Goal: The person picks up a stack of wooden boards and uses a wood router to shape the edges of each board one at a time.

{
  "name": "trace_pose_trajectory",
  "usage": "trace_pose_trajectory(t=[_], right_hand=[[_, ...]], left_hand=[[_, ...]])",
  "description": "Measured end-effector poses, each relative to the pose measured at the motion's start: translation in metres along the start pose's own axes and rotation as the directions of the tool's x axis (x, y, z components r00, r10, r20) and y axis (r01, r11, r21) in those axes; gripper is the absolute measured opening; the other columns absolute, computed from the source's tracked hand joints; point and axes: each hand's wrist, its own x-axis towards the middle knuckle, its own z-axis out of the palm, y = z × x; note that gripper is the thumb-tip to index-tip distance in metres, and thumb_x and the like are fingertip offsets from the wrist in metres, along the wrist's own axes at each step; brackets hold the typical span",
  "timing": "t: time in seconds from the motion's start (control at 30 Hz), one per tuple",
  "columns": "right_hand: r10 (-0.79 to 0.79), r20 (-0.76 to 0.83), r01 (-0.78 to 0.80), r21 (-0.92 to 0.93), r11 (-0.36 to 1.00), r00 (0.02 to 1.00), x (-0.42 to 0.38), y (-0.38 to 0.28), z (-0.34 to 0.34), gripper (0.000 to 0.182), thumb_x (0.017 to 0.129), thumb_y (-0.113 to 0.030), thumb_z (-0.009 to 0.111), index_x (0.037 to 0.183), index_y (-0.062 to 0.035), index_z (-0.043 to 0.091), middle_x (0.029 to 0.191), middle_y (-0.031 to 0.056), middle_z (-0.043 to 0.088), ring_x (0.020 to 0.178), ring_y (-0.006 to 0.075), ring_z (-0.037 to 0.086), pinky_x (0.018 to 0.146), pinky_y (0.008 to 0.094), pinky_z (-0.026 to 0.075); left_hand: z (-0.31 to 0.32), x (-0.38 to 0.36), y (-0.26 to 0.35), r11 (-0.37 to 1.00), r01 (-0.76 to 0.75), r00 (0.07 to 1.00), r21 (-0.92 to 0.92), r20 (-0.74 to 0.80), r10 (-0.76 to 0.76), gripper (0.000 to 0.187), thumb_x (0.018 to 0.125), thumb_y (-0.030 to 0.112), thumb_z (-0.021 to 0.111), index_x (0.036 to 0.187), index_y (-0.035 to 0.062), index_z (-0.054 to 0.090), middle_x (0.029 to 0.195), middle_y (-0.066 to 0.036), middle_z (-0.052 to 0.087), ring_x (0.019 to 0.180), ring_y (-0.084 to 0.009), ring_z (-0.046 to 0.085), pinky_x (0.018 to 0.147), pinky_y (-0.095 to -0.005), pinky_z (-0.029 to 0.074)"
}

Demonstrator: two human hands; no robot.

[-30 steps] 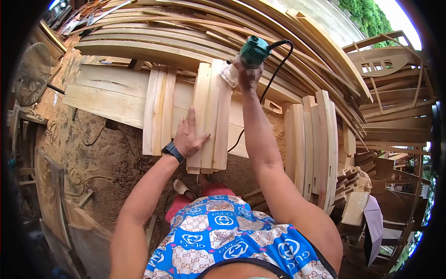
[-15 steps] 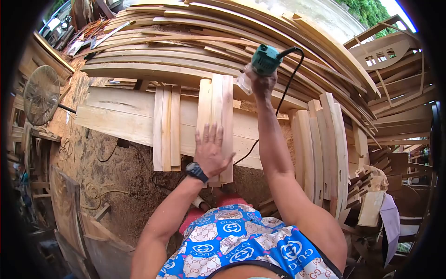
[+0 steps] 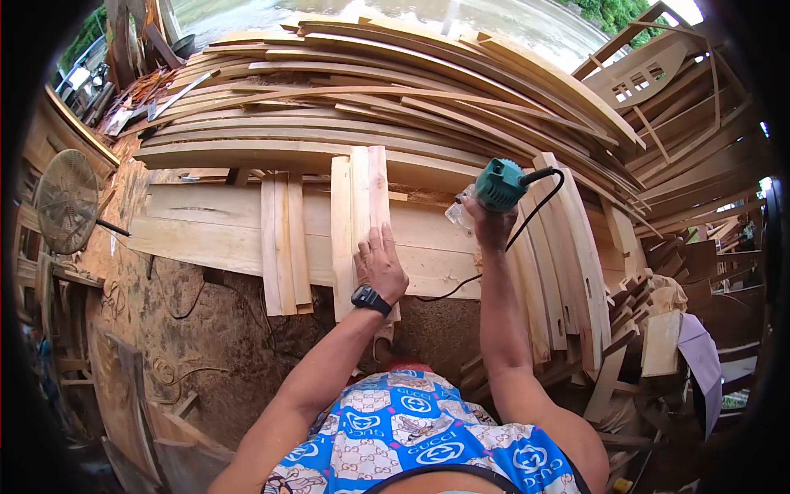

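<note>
A teal trim router (image 3: 500, 184) with a clear plastic base and a black cord is held up in my right hand (image 3: 491, 222), fingers wrapped round its body. Its base points left and away from me; the bit cannot be made out. My left hand (image 3: 382, 265), with a black watch at the wrist, lies palm down on a set of narrow wooden boards (image 3: 360, 193). The fingers stretch along the rightmost board; the thumb is hidden. These boards lie side by side across a wide plank (image 3: 206, 235).
Another set of boards (image 3: 285, 239) lies left on the plank, and several slotted boards (image 3: 568, 263) lean at the right. Behind is a long lumber stack (image 3: 395, 107). A fan (image 3: 67, 202) stands far left. The router's cord (image 3: 550, 198) hangs beside my right hand.
My right hand has brought the router rightward and closer to me. My left hand's fingers have drawn together from a wider spread, still on the boards. The camera view has shifted slightly.
</note>
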Motion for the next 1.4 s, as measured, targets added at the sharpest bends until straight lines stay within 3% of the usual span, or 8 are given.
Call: trace_pose_trajectory(t=[0.17, 0.4, 0.6, 0.83, 0.9, 1.23, 1.3, 1.4], right_hand=[[0.013, 0.012, -0.012, -0.049, 0.999, 1.0, -0.025, -0.015, -0.02, 0.036, 0.067, -0.006, 0.086, 0.095, -0.0064, 0.065, 0.087, 0.0013, 0.068, 0.08, 0.0142, 0.066, 0.078, 0.0323, 0.054], [0.027, -0.003, -0.027, -0.02, 0.999, 1.0, -0.05, -0.02, -0.026, 0.035, 0.067, -0.006, 0.087, 0.094, -0.0059, 0.065, 0.086, 0.0016, 0.069, 0.078, 0.0143, 0.066, 0.075, 0.0317, 0.054], [0.039, -0.019, -0.039, 0.029, 0.999, 0.999, -0.059, -0.034, -0.017, 0.027, 0.067, -0.006, 0.085, 0.087, -0.0057, 0.066, 0.079, 0.001, 0.069, 0.069, 0.0133, 0.066, 0.069, 0.0303, 0.054], [0.005, -0.006, -0.005, 0.02, 1.0, 1.0, -0.059, -0.029, -0.014, 0.025, 0.068, -0.004, 0.084, 0.086, -0.0059, 0.067, 0.08, 0.0014, 0.071, 0.071, 0.0128, 0.068, 0.069, 0.0302, 0.055], [0.016, -0.011, -0.016, 0.004, 1.0, 1.0, -0.058, -0.029, -0.012, 0.025, 0.068, -0.005, 0.084, 0.086, -0.0061, 0.067, 0.08, 0.0015, 0.071, 0.071, 0.0127, 0.068, 0.07, 0.0304, 0.055], [0.055, 0.019, -0.055, 0.018, 0.998, 0.998, -0.059, -0.029, -0.012, 0.025, 0.069, -0.006, 0.084, 0.085, -0.0064, 0.065, 0.078, 0.0, 0.068, 0.071, 0.0124, 0.066, 0.07, 0.0307, 0.055], [0.048, 0.015, -0.048, 0.006, 0.999, 0.999, -0.058, -0.028, -0.012, 0.025, 0.069, -0.007, 0.085, 0.085, -0.0066, 0.065, 0.078, -0.0002, 0.068, 0.071, 0.0124, 0.066, 0.069, 0.0306, 0.055], [0.066, 0.037, -0.067, 0.033, 0.997, 0.997, -0.06, -0.028, -0.013, 0.024, 0.069, -0.007, 0.084, 0.085, -0.0066, 0.066, 0.078, 0.0001, 0.069, 0.071, 0.013, 0.067, 0.069, 0.0305, 0.055]], left_hand=[[-0.015, 0.009, 0.009, 0.999, 0.041, 0.999, 0.021, 0.011, -0.041, 0.094, 0.07, 0.003, 0.066, 0.155, -0.0033, 0.026, 0.144, -0.029, 0.036, 0.11, -0.0443, 0.047, 0.089, -0.0512, 0.053], [-0.009, 0.025, 0.023, 0.962, 0.061, 0.991, 0.268, 0.096, -0.09, 0.095, 0.076, 0.011, 0.07, 0.159, 0.0038, 0.024, 0.147, -0.03, 0.035, 0.109, -0.0438, 0.052, 0.085, -0.0512, 0.053], [0.004, 0.028, 0.032, 0.903, 0.084, 0.993, 0.422, 0.045, -0.113, 0.061, 0.097, 0.016, 0.049, 0.156, 0.0079, 0.036, 0.148, -0.025, 0.039, 0.1, -0.0395, 0.058, 0.078, -0.0499, 0.052], [-0.001, 0.031, 0.028, 0.951, 0.149, 0.985, 0.269, 0.046, -0.167, 0.056, 0.094, 0.009, 0.053, 0.149, 0.0057, 0.044, 0.143, -0.022, 0.039, 0.105, -0.0386, 0.056, 0.082, -0.0479, 0.055], [-0.004, 0.031, 0.033, 0.97, 0.163, 0.978, 0.182, 0.099, -0.183, 0.073, 0.082, 0.002, 0.066, 0.149, 0.0019, 0.039, 0.143, -0.025, 0.038, 0.109, -0.0438, 0.054, 0.09, -0.0505, 0.055], [0.008, 0.033, 0.024, 0.972, 0.097, 0.994, 0.214, 0.02, -0.103, 0.081, 0.077, 0.005, 0.071, 0.149, -0.0028, 0.035, 0.135, -0.028, 0.041, 0.108, -0.0457, 0.056, 0.087, -0.0483, 0.058], [-0.036, 0.033, 0.042, 0.962, 0.272, 0.937, 0.004, 0.227, -0.266, 0.077, 0.08, 0.006, 0.069, 0.148, -0.0032, 0.033, 0.135, -0.031, 0.041, 0.109, -0.0458, 0.06, 0.085, -0.0498, 0.058], [-0.028, 0.039, 0.031, 0.935, 0.345, 0.904, -0.084, 0.298, -0.307, 0.075, 0.082, 0.007, 0.068, 0.147, -0.003, 0.032, 0.136, -0.034, 0.04, 0.112, -0.0442, 0.062, 0.085, -0.0498, 0.058]])
